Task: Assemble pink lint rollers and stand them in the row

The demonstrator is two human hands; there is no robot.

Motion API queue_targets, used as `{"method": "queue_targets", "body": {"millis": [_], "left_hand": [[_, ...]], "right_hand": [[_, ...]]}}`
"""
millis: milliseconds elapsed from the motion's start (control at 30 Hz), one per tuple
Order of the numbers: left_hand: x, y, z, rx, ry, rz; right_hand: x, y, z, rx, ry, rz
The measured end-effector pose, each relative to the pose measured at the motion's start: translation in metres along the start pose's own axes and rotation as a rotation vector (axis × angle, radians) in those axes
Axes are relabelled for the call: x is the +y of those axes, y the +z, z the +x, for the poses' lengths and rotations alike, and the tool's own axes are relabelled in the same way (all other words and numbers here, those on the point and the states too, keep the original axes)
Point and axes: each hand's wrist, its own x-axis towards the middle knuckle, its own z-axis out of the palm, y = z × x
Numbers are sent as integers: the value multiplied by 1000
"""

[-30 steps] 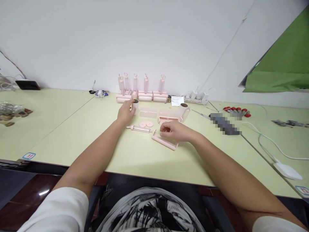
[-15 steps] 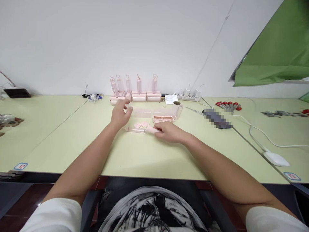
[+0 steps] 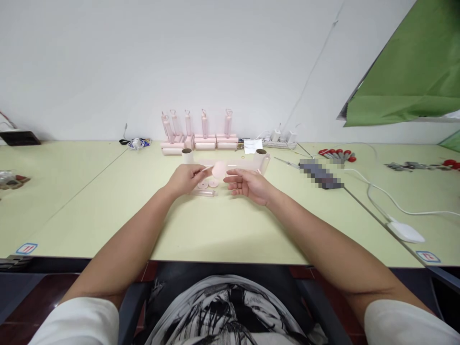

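Pink part (image 3: pixel 219 170), blurred, seems pinched in the left hand (image 3: pixel 186 180); right hand (image 3: pixel 253 186) loosely spread beside it.

- Left forearm (image 3: pixel 131 239) reaches forward; left hand (image 3: pixel 185 180) pinches, fingers (image 3: pixel 197 169) pointing inward.
- Right forearm (image 3: pixel 316 227) angles inward; right hand (image 3: pixel 251 186) faces it, fingers loosely spread.

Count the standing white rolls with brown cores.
2. The left roll stands beyond the left hand; the right roll stands beyond the right hand. Others could be hidden behind the hands.
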Motion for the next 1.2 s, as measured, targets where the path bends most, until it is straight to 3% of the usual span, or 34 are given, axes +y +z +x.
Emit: {"method": "queue_targets", "body": {"millis": [133, 300, 600, 800, 967, 1200], "left_hand": [[-10, 0, 13, 79, -303, 278], [-9, 11, 24, -25, -453, 494], [-11, 21, 23, -92, -479, 490], [-10, 13, 19, -195, -486, 441], [-13, 2, 12, -342, -409, 360], [-16, 4, 13, -305, -417, 346]], "right_hand": [[7, 1, 4, 85, -7, -122], [16, 9, 3, 63, -26, -236], [26, 11, 7, 24, -61, -350], [28, 12, 3, -47, -101, -565], [34, 13, 5, -155, -248, -804], [30, 16, 13, -202, -279, -996]]}}
